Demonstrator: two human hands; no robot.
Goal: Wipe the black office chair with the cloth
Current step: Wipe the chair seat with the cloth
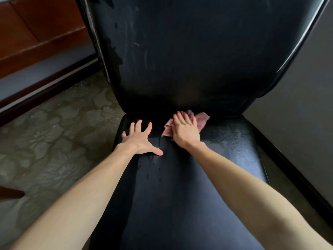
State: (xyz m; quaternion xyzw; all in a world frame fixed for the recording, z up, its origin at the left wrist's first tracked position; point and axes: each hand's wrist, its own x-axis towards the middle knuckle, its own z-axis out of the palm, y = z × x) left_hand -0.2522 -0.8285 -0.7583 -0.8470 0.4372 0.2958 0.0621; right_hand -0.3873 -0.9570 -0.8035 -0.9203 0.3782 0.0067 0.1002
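Both flat | left hand splayed, empty, on chair | right hand presses diagonal cloth

No text, label, brand, number or sign can be read anywhere. The glossy black leather-look office chair, filling the view from 12 to 6 o'clock, shows only smears and scuffs. The crumpled pink cloth near the centre is plain.
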